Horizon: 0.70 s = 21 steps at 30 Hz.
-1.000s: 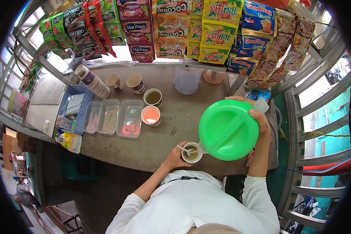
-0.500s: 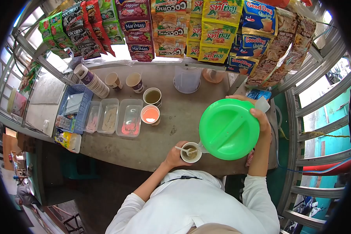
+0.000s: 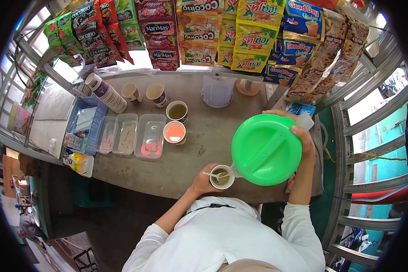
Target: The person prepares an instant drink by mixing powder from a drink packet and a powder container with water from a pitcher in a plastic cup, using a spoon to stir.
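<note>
Near the table's front edge, my left hand (image 3: 203, 182) is wrapped round a paper cup (image 3: 223, 185). A white spoon (image 3: 210, 173) leans in this cup, in a cloudy, pale brownish liquid. My right hand (image 3: 303, 138) grips a pitcher with a round green lid (image 3: 266, 149) at its handle side. The pitcher is tilted, with its clear spout (image 3: 235, 172) at the cup's right rim, and a thin stream seems to run into the cup. Away to the left stand a cup of dark greenish liquid (image 3: 177, 111) and a cup of orange-pink drink (image 3: 174, 132).
Clear plastic boxes (image 3: 150, 137) and a blue basket (image 3: 86, 122) sit at the left, near stacked paper cups (image 3: 106, 93) and two more cups. A clear container (image 3: 217, 92) stands at the back. Strips of drink sachets (image 3: 256, 36) hang above. Metal bars (image 3: 376, 149) line the right side.
The liquid in the held cup looks paler and a little higher. Both hands, the cup and the pitcher have stayed in nearly the same place.
</note>
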Each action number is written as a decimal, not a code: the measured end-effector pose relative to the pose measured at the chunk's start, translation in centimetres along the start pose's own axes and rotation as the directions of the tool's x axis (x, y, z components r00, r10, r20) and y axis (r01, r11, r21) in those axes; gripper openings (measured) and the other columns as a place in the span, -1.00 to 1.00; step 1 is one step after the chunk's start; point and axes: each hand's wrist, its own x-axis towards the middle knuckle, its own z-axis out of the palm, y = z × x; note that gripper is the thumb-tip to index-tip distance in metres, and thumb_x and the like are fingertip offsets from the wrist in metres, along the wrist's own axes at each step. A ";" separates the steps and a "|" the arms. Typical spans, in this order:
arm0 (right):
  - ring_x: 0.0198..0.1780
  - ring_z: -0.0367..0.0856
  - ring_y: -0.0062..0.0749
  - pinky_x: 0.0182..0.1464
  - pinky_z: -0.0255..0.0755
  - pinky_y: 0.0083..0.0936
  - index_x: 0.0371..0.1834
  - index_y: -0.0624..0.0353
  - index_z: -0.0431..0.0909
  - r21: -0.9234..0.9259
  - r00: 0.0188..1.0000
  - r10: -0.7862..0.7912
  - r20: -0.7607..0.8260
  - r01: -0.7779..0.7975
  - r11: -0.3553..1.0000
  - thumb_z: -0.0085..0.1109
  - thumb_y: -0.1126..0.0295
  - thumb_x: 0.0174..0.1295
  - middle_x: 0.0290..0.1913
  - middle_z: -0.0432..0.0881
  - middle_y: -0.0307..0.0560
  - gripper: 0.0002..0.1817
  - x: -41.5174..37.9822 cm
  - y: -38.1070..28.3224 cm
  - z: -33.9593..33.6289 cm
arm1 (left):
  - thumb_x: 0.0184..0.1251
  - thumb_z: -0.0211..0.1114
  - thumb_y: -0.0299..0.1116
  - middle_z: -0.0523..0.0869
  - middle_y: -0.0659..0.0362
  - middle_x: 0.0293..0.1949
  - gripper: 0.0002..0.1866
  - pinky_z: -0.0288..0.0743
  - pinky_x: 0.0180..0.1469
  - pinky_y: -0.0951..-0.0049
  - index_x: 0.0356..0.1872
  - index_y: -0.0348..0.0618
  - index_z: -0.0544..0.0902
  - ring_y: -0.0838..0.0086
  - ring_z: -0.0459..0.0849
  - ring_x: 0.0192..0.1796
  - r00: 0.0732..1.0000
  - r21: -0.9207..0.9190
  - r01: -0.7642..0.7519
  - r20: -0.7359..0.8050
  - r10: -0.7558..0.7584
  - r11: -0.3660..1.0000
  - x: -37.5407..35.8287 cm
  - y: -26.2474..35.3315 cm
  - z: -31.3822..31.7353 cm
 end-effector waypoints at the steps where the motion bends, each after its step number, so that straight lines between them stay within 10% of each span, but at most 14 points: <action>1: 0.17 0.56 -0.19 0.23 0.37 -0.37 0.30 0.43 0.35 0.004 1.000 -0.002 -0.014 0.002 1.000 0.01 -0.06 0.09 0.16 0.56 0.16 -0.17 -0.1 0.0 0.1 | -0.44 0.73 -0.23 0.64 0.07 0.00 -0.08 0.58 0.04 0.28 0.14 -0.15 0.47 0.19 0.67 -0.01 1.000 0.003 0.000 -0.004 0.000 1.000 0.0 0.1 0.0; 21: 0.17 0.56 -0.19 0.22 0.38 -0.36 0.29 0.44 0.36 0.035 1.000 0.009 -0.005 -0.009 0.999 0.02 -0.07 0.08 0.16 0.56 0.17 -0.16 0.3 1.5 -0.8 | -0.41 0.72 -0.22 0.65 0.07 -0.01 -0.09 0.59 0.01 0.29 0.14 -0.13 0.47 0.19 0.68 -0.03 1.000 -0.011 -0.015 0.001 0.015 1.000 0.3 0.5 -0.2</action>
